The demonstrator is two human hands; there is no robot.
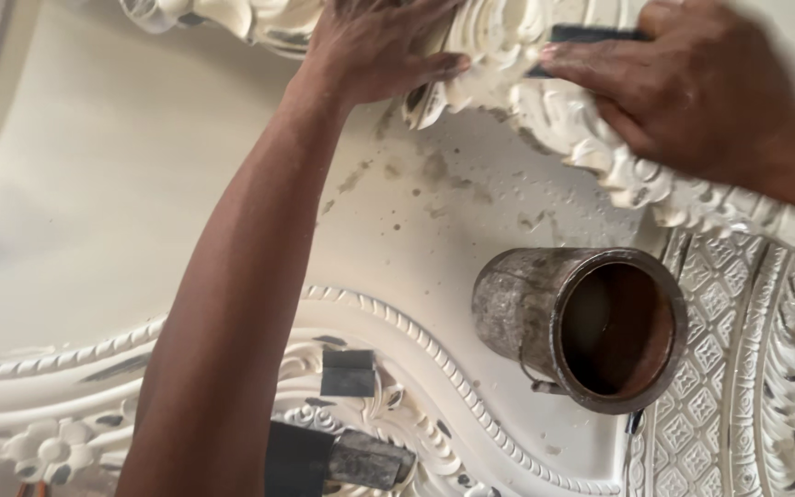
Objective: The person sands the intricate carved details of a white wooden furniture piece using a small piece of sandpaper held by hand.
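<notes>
My left hand (374, 41) rests flat on a white carved ornament (545, 101) that runs along the top of the view, fingers spread over its leafy relief. My right hand (692, 83) presses a small dark sheet, likely sandpaper (591, 35), against the same ornament a little to the right. Only the sheet's edge shows between my fingers. The ornament belongs to a large cream-white panel (94, 212) with a smooth flat centre, stained with grey-brown spots below my hands.
A rusty metal tin (581, 322) lies on its side on the panel, open mouth toward me. A folded grey piece (348, 372) and a dark block (338, 457) sit on the rope-patterned moulding (434, 354) near the bottom. Lattice carving (738, 368) fills the right side.
</notes>
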